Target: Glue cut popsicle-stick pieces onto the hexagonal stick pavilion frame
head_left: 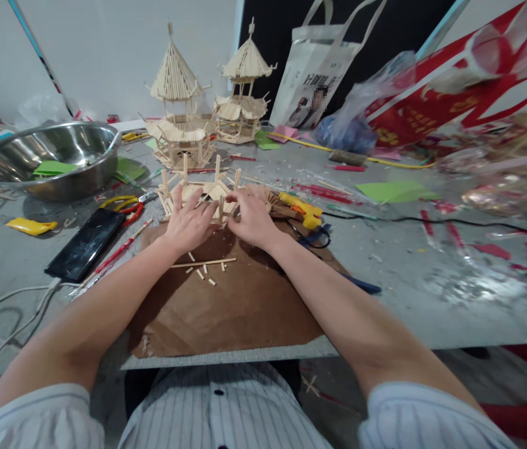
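Observation:
A low, many-sided model of pale wooden sticks (pixel 202 188), with several upright posts, stands at the far edge of a brown sheet. My left hand (pixel 191 219) rests over its near left side, fingers partly spread, thumb and forefinger closing on the model beside a short front post (pixel 221 207). From the other side, my right hand (pixel 252 215) curls its thumb and forefinger about the same post and frame. The exact contact of the fingertips is partly hidden. Nearer me on the brown sheet (pixel 226 312) lie a long thin stick (pixel 204 263) and several short cut pieces.
Two pagoda-like stick models (pixel 176 81) stand behind. To the left are a steel bowl (pixel 99 165), a phone (pixel 85 243), orange-handled pliers (pixel 133 212) and a yellow cutter (pixel 32 226). A yellow glue gun (pixel 303 212) with its black cord lies right; bags (pixel 312 68) stand behind.

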Demonstrator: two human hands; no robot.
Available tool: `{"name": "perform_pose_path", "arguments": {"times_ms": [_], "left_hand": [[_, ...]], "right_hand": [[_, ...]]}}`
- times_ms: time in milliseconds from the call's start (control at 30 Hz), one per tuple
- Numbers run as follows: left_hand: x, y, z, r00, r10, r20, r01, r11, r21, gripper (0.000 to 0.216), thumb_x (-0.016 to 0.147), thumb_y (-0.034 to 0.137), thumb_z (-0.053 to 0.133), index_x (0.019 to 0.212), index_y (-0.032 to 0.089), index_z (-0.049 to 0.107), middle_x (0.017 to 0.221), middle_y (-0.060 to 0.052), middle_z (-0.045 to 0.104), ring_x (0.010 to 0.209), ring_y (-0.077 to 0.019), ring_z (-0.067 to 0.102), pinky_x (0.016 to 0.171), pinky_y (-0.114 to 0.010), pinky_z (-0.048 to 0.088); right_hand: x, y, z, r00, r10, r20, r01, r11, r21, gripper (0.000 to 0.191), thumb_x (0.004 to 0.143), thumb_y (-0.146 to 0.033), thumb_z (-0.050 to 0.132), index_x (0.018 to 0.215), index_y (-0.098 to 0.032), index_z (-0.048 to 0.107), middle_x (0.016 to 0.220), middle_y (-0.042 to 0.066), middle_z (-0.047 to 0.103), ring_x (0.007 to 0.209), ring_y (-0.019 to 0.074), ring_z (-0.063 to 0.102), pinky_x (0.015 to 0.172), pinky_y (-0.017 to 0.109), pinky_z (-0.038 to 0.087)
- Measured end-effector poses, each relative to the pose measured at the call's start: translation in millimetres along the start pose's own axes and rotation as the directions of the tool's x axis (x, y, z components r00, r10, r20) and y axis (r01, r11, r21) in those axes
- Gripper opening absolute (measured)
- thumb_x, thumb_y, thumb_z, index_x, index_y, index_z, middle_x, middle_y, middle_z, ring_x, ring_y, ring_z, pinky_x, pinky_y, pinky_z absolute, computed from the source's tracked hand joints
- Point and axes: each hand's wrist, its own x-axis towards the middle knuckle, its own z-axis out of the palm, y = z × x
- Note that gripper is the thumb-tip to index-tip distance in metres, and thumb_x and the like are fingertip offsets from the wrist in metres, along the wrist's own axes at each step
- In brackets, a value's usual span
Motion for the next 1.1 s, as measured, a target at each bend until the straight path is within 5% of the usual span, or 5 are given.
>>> {"name": "perform_pose_path", "arguments": {"times_ms": [400, 867, 1100], "left_hand": [[1, 1, 2, 1.000, 0.001, -0.004, -0.001, 1.000, 0.014, 0.042, 0.080, 0.030, 0.050, 0.121, 0.021, 0.050, 0.107, -0.011, 0.064, 0.125, -0.0319, 0.037, 0.105, -0.063, 0.002], [1, -2, 7, 1.000, 0.003, -0.016, -0.002, 0.999, 0.047, 0.050, 0.079, 0.034, 0.050, 0.126, 0.019, 0.044, 0.107, -0.011, 0.064, 0.124, -0.0307, 0.038, 0.105, -0.061, 0.003], [3, -1, 4, 1.000, -0.017, -0.022, 0.017, 0.999, 0.029, 0.064, 0.082, 0.039, 0.046, 0.139, 0.020, 0.025, 0.116, -0.010, 0.060, 0.127, -0.0290, 0.035, 0.107, -0.056, 0.000]], "right_hand": [[1, -5, -5, 1.000, 0.022, -0.019, -0.019, 0.990, 0.140, 0.026, 0.065, -0.016, 0.047, 0.091, -0.020, 0.051, 0.093, 0.007, 0.064, 0.092, 0.0226, 0.056, 0.096, 0.045, 0.027], [9, 4, -30, 0.991, 0.060, -0.120, -0.052, 0.996, 0.067, 0.017, 0.068, -0.014, 0.046, 0.071, -0.020, 0.062, 0.078, 0.003, 0.068, 0.079, 0.0194, 0.059, 0.085, 0.038, 0.040], [2, 39, -66, 0.959, 0.270, -0.089, -0.264, 0.961, 0.080, 0.019, 0.072, -0.025, 0.053, 0.081, -0.019, 0.070, 0.081, 0.005, 0.070, 0.078, 0.0216, 0.063, 0.073, 0.035, 0.045]]}}
